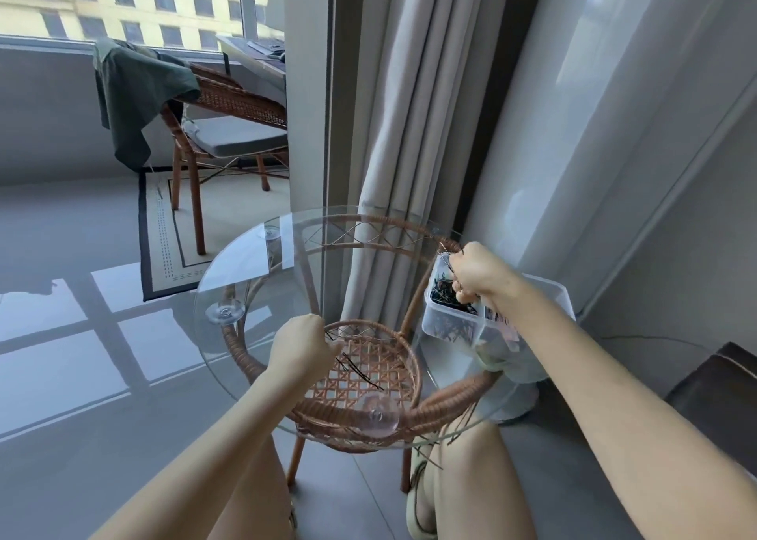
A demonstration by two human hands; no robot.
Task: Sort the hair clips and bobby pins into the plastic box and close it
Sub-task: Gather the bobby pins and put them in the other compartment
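Over plastic box (450,326): right hand (481,271) pinched on bobby pin (447,264), mid-sorting. Left hand (305,345) curled, contents indiscernible; remaining loose pins (360,369) on glass table (254,277) to gather next.

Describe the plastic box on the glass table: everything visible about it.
The clear, divided plastic box sits open at the right edge of the round glass tabletop. White partition walls split it into compartments; the far one holds a dark tangle of clips, the near-left one thin dark bobby pins. The right hand hovers over the far compartment, pinching a dark pin. Its right side is hidden behind the forearm.
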